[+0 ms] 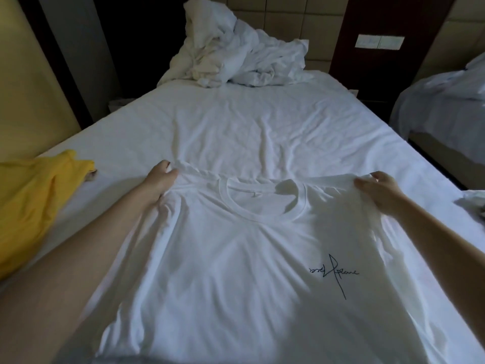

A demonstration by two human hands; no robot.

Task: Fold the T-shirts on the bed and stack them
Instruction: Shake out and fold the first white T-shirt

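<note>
A white T-shirt with a small dark signature print is stretched out front side up over the near part of the bed, collar pointing away from me. My left hand grips its left shoulder. My right hand grips its right shoulder. The shoulders are lifted slightly off the sheet. A yellow T-shirt lies crumpled at the bed's left edge.
A heap of white bedding is piled at the head of the bed. A second bed stands to the right across a narrow gap. Some white fabric shows at the right edge.
</note>
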